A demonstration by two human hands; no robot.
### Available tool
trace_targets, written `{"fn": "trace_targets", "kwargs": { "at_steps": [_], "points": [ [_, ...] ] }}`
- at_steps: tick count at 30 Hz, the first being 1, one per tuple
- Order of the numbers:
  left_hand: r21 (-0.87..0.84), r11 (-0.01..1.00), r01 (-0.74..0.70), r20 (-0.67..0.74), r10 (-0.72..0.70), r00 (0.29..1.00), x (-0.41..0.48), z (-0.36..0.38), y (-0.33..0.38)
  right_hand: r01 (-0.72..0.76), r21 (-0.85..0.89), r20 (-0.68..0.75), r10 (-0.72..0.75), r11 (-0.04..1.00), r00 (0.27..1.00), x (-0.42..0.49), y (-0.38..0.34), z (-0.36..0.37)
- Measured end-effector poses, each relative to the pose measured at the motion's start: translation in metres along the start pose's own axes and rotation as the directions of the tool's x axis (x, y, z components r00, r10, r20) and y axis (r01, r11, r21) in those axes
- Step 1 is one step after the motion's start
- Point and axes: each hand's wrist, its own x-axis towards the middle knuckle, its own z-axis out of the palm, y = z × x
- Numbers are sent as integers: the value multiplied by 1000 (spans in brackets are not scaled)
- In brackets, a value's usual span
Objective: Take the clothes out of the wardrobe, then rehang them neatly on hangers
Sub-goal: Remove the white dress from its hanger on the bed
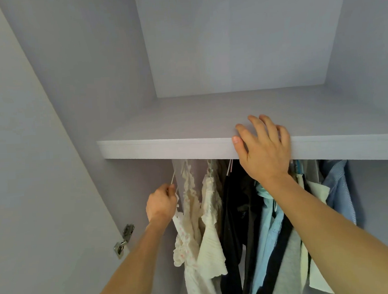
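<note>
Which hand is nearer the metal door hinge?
Left. The left hand grips a hanger just above and right of the hinge; the right hand rests on the shelf edge, much farther right.

A home wardrobe (69, 86): hung clothes (217, 225) under shelf (165, 146).

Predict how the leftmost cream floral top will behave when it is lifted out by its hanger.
Probably floppy: the cream floral top hangs in soft ruffled folds, so it should sway and drape. Likely light, since its fabric looks thin. It may slip off, as the left hand grips only the thin hanger.
</note>
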Motion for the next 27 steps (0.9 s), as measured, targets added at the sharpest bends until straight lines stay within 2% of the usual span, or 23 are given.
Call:
{"fn": "trace_targets", "kwargs": {
  "at_steps": [3, 8, 13, 16, 18, 21, 25, 27],
  "points": [
    [2, 999, 50, 25, -50, 998, -31, 1, -21, -20, 17, 123, 17, 1000, 992, -1, -1, -8],
    [3, 996, 95, 48, -95, 994, -72, -12, -56, -143, 14, 247, 135, 990, 960, -12, -16, -13],
    [-20, 996, 85, 45, -84, 995, -105, -41, -76, -37, 151, 269, -5, 988, 963, -72, -47, -28],
    [-35, 996, 77, 53, -75, 996, -134, -62, -89, -55, 251, 350, -38, 966, 936, -134, -79, -38],
    [-56, 995, 85, 61, -82, 995, -163, -76, -102, -101, 310, 467, -59, 945, 883, -177, -100, -45],
    [-73, 993, 94, 80, -88, 993, -217, -99, -124, -214, 398, 636, -100, 892, 765, -236, -125, -55],
    [-56, 989, 135, 79, -130, 988, -288, -127, -155, -493, 492, 801, -150, 717, 580, -290, -148, -77],
    [-43, 990, 131, 80, -127, 989, -325, -137, -172, -549, 499, 834, -198, 671, 515, -307, -158, -88]
  ]
}}
